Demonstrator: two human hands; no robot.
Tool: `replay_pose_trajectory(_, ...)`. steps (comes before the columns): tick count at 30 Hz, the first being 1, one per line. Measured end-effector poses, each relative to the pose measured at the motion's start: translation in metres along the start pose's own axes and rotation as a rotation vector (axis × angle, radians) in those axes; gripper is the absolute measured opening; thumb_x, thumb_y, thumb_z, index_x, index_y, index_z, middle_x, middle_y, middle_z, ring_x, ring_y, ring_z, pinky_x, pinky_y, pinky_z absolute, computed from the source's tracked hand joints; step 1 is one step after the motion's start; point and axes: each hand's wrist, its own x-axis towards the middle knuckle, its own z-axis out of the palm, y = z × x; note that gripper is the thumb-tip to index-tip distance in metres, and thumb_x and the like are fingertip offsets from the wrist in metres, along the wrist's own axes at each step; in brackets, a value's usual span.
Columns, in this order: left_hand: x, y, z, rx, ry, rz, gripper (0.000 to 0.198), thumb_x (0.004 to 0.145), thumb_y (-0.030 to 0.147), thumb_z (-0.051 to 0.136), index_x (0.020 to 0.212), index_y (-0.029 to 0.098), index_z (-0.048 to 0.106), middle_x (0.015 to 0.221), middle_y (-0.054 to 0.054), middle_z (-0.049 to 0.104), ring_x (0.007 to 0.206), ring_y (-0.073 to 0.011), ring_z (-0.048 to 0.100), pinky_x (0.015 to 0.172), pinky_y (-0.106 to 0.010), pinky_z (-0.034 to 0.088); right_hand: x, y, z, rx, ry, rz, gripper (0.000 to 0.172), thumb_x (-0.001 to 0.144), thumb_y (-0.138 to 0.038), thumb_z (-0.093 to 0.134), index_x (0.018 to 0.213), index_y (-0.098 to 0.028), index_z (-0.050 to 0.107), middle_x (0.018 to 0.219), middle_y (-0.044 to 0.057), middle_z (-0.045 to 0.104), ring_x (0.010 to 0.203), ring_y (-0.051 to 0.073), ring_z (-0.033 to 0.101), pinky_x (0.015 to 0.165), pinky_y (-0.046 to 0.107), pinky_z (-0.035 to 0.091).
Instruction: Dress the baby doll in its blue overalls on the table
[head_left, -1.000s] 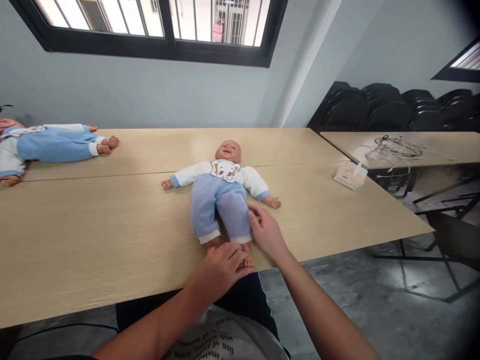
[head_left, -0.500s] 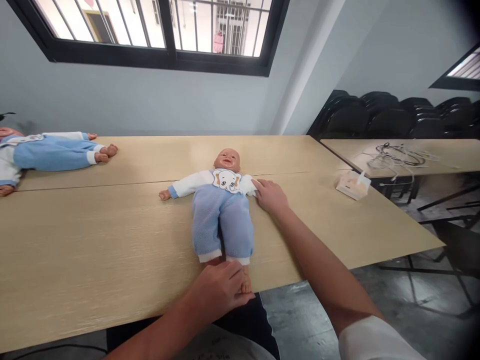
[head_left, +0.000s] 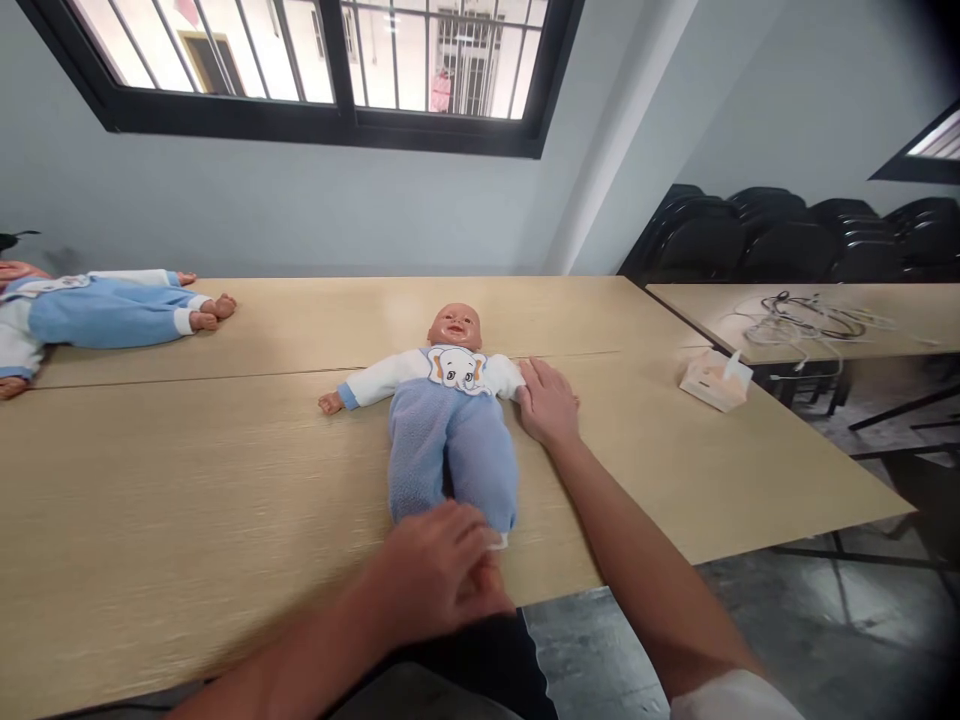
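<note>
A baby doll (head_left: 452, 430) in a blue and white outfit with an elephant bib lies face up on the table, feet toward me. My left hand (head_left: 431, 570) is curled round the lower leg and foot on the right side of the picture, and it hides most of both feet. Over the doll's white sleeve on the right lies my right hand (head_left: 551, 400), palm down with fingers stretched out. The doll's small hand shows just past it. Its other arm is spread out to the left on the tabletop.
A second doll (head_left: 112, 310) in similar clothes lies at the far left of the wooden table (head_left: 225, 480). Toward the right edge stands a tissue box (head_left: 716, 382). Tangled cables (head_left: 814, 318) lie on another table, with stacked black chairs (head_left: 787, 240) behind.
My right hand has gone from gripping the sleeve to lying flat across the arm, and the doll's hand now shows. My left hand has shifted slightly upward and left at the leg.
</note>
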Motion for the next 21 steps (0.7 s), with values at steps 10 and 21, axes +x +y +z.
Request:
replay_pose_trajectory(10,0.053,-0.219,-0.056,0.404,-0.036,-0.375,0.052,0.108,0.04,0.031,0.151,0.02,0.051,0.154,-0.01,0.058,0.14,-0.0265,0.053,0.118,-0.045,0.041,0.011,-0.023,0.003,0.045,-0.117,-0.184,0.049,0.107,-0.04,0.04,0.149,-0.017,0.053,0.153,0.013,0.058,0.139,0.028,0.051,0.117,0.043,0.033)
replay_pose_trajectory(21,0.029,-0.22,-0.044,0.43,0.093,-0.36,0.053,0.108,0.044,0.031,0.151,0.021,0.053,0.155,-0.01,0.057,0.144,-0.0291,0.05,0.121,-0.05,0.037,0.013,0.002,0.004,0.05,-0.023,0.058,0.05,0.109,-0.036,0.028,0.136,-0.012,0.063,0.139,0.017,0.067,0.129,0.029,0.057,0.11,0.042,0.037)
